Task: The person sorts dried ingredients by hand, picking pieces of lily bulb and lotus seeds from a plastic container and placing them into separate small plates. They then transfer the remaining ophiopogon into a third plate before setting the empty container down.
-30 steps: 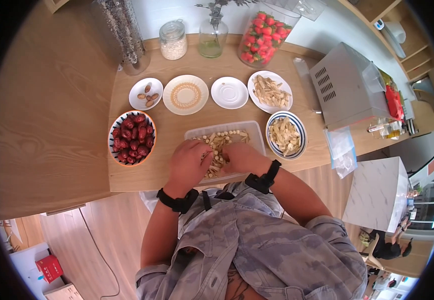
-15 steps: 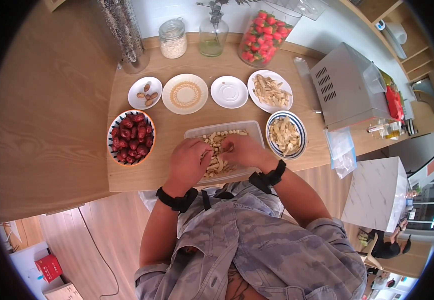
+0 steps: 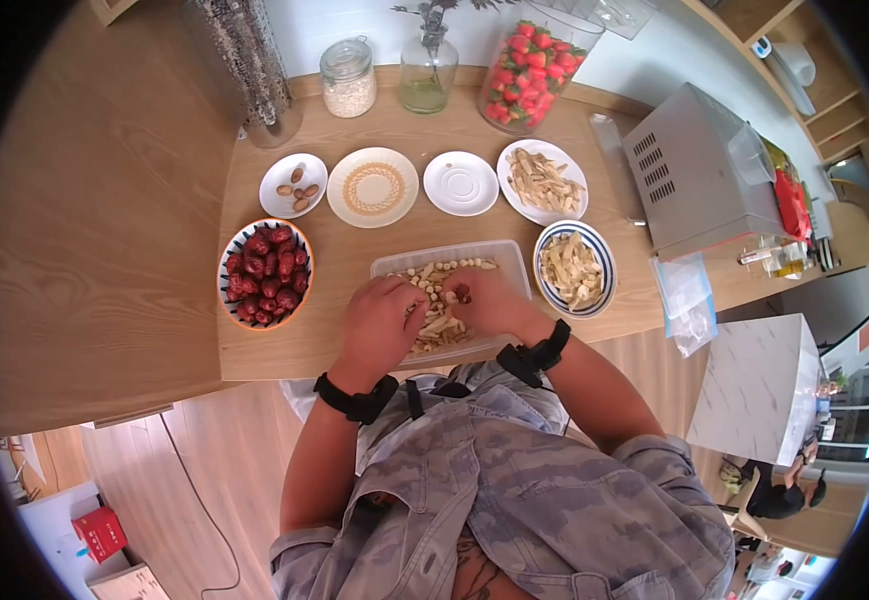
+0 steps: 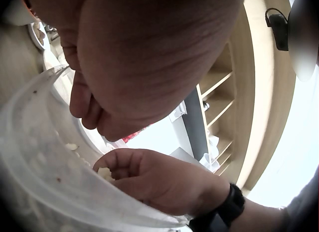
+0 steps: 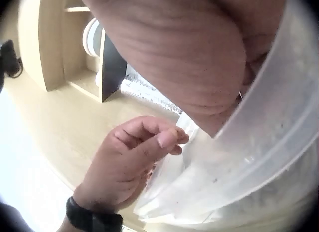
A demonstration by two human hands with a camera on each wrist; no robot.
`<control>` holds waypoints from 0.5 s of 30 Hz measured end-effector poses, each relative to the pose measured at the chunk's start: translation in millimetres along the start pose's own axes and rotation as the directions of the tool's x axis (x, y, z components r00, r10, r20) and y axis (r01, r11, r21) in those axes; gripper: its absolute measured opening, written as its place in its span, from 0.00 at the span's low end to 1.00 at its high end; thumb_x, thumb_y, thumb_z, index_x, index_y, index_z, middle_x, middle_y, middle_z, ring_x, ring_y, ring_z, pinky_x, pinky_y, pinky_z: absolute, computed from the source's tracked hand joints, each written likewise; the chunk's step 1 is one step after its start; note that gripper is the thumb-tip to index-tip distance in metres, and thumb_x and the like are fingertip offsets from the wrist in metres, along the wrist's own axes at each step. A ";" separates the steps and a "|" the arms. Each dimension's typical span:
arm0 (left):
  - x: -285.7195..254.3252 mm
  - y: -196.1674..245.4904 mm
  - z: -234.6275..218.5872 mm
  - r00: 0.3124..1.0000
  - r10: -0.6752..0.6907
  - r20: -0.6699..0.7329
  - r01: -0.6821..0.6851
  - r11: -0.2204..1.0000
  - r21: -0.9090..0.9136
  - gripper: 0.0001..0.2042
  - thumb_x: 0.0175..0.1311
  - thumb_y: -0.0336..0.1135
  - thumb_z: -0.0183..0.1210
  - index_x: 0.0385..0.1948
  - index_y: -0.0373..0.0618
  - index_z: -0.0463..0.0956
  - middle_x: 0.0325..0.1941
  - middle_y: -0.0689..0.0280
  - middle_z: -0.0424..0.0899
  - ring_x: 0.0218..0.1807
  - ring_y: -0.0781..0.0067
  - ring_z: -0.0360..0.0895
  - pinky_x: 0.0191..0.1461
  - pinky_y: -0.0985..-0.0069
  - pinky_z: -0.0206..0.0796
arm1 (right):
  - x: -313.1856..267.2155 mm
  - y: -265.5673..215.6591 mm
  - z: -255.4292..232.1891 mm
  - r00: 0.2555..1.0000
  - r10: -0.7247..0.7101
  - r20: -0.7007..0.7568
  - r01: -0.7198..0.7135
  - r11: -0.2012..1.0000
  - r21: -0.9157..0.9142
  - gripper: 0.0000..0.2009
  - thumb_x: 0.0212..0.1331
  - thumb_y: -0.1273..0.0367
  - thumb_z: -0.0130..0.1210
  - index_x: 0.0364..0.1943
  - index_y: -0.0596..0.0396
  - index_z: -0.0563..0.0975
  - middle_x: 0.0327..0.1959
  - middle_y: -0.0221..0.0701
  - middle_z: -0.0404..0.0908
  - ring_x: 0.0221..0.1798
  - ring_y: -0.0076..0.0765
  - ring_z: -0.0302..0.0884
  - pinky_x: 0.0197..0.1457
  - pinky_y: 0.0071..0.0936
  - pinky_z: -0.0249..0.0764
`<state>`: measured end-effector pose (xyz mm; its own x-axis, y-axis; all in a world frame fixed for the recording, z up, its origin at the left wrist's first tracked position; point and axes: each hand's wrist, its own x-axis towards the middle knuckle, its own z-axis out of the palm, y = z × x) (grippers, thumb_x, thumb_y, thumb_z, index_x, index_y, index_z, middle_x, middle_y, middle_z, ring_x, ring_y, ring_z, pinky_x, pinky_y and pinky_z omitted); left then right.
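Note:
In a clear plastic tub (image 3: 515, 262) lie pale dried slices (image 3: 442, 328) and small round whitish pieces (image 3: 442, 268). Over the tub's left part is my left hand (image 3: 375, 325), its fingers curled toward the thumb; the right wrist view shows this hand (image 5: 132, 159) with thumb and fingertips together, and whether a piece is between them cannot be made out. My right hand (image 3: 495, 303) is over the tub's right part. The left wrist view shows the right hand (image 4: 159, 179) pinching a pale piece (image 4: 104, 173) between thumb and fingers.
Left of the tub stands a bowl of red dates (image 3: 270, 275); to its right, a bowl of pale slices (image 3: 575, 270). Behind are a plate with several brown nuts (image 3: 295, 187), two plates without food (image 3: 373, 187), a plate of dried strips (image 3: 543, 182), jars and a strawberry container (image 3: 530, 80).
My right hand has moved slightly toward the back of the tub and turned, so its fingertips show more. My left hand stays in nearly the same place.

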<state>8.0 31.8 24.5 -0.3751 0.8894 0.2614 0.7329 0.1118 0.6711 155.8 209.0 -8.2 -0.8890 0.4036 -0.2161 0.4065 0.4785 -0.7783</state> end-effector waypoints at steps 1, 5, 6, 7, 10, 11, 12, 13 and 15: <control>0.3 0.6 0.0 1.000 0.010 0.008 -0.010 1.000 0.014 0.04 0.59 0.30 0.68 0.34 0.45 0.83 0.38 0.61 0.86 0.46 0.51 0.81 0.50 0.57 0.73 | -1.7 -0.4 -2.6 1.000 0.019 -0.011 -0.019 0.998 0.065 0.13 0.55 0.69 0.68 0.43 0.58 0.83 0.35 0.39 0.86 0.37 0.42 0.84 0.42 0.38 0.78; 1.1 7.0 2.1 0.997 0.061 0.046 -0.066 0.989 0.129 0.07 0.56 0.32 0.70 0.34 0.47 0.83 0.38 0.63 0.84 0.46 0.54 0.81 0.51 0.59 0.73 | -4.4 -1.4 -19.1 0.985 0.138 0.108 -0.169 0.907 0.385 0.12 0.66 0.68 0.65 0.49 0.57 0.82 0.37 0.25 0.86 0.35 0.21 0.80 0.38 0.25 0.76; 1.7 7.1 2.9 0.995 0.063 0.076 -0.074 0.987 0.144 0.07 0.55 0.32 0.71 0.34 0.47 0.83 0.38 0.63 0.84 0.46 0.54 0.81 0.51 0.59 0.73 | -6.2 -5.6 -23.2 0.979 0.167 0.118 -0.202 0.876 0.437 0.11 0.66 0.68 0.65 0.49 0.56 0.82 0.38 0.24 0.86 0.36 0.19 0.80 0.39 0.24 0.75; 2.2 6.6 4.5 0.992 0.065 0.105 -0.081 0.984 0.159 0.08 0.54 0.33 0.71 0.34 0.47 0.83 0.38 0.64 0.84 0.47 0.55 0.81 0.52 0.59 0.72 | -8.7 -11.2 -27.6 0.972 0.196 0.131 -0.235 0.841 0.487 0.11 0.67 0.68 0.64 0.50 0.55 0.81 0.39 0.23 0.85 0.38 0.18 0.80 0.40 0.23 0.75; 4.0 8.2 9.1 0.978 0.047 0.204 -0.095 0.967 0.234 0.11 0.51 0.36 0.73 0.33 0.47 0.83 0.39 0.64 0.83 0.49 0.55 0.81 0.54 0.58 0.72 | -8.1 -0.7 -23.6 0.962 0.207 0.178 -0.270 0.631 0.727 0.09 0.70 0.67 0.63 0.50 0.53 0.81 0.42 0.23 0.84 0.42 0.18 0.80 0.44 0.22 0.75; 4.7 9.8 10.8 0.970 0.035 0.239 -0.100 0.959 0.264 0.12 0.50 0.37 0.74 0.33 0.47 0.83 0.39 0.64 0.83 0.50 0.56 0.80 0.54 0.58 0.71 | -8.2 4.2 -21.0 0.962 0.196 0.192 -0.268 0.529 0.805 0.09 0.70 0.66 0.62 0.49 0.52 0.81 0.43 0.23 0.83 0.44 0.18 0.79 0.46 0.22 0.75; 5.5 11.2 12.3 0.968 0.029 0.249 -0.100 0.955 0.278 0.13 0.49 0.38 0.74 0.33 0.47 0.83 0.39 0.63 0.83 0.50 0.56 0.80 0.55 0.57 0.71 | -9.8 2.9 -21.2 0.959 0.195 0.207 -0.273 0.431 0.860 0.09 0.72 0.65 0.61 0.50 0.53 0.81 0.42 0.24 0.84 0.44 0.19 0.80 0.46 0.22 0.76; 6.1 12.5 13.7 0.965 0.023 0.260 -0.101 0.951 0.292 0.14 0.48 0.39 0.75 0.33 0.46 0.83 0.40 0.63 0.83 0.51 0.55 0.80 0.55 0.57 0.71 | -11.8 0.1 -21.5 0.956 0.191 0.223 -0.276 0.328 0.903 0.10 0.73 0.65 0.59 0.50 0.54 0.80 0.42 0.25 0.84 0.43 0.20 0.81 0.46 0.22 0.77; 7.0 14.4 16.8 0.964 0.013 0.265 -0.099 0.944 0.314 0.15 0.46 0.40 0.76 0.33 0.46 0.83 0.40 0.62 0.83 0.52 0.55 0.80 0.56 0.56 0.71 | -13.2 1.1 -20.8 0.952 0.176 0.252 -0.283 0.179 0.942 0.11 0.75 0.63 0.56 0.50 0.55 0.80 0.41 0.26 0.84 0.44 0.23 0.82 0.48 0.23 0.79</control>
<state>25.5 47.1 24.3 -0.2018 0.9764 0.0765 0.9073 0.1569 0.3902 172.4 220.4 6.0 -0.8275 0.2719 -0.4913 0.1254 -0.7634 -0.6337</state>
